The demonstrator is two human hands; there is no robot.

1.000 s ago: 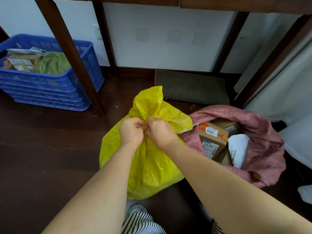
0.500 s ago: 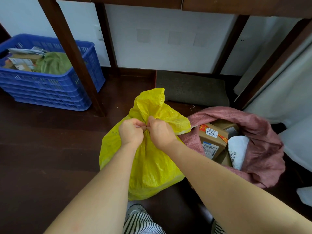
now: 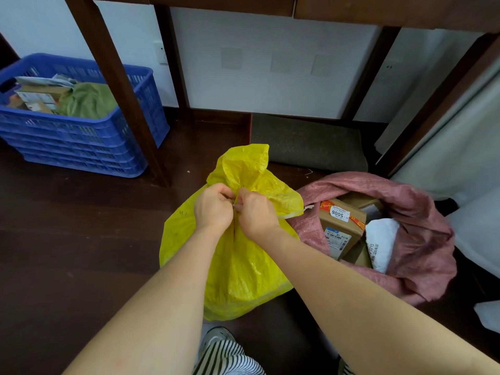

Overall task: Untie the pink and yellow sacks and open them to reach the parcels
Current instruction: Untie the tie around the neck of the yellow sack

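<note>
Both my hands are bunched at the yellow sack's (image 3: pixel 238 266) neck on the floor, left hand (image 3: pixel 213 209) and right hand (image 3: pixel 255 213) pinched shut on the tie, which my fingers hide. Pink sack (image 3: pixel 422 239) beside it gapes, parcels (image 3: pixel 342 228) half buried.

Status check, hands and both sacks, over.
Left hand and right hand both pinched at neck of yellow sack, which is tied shut. Pink sack open, parcels showing. Nothing in the way.
</note>
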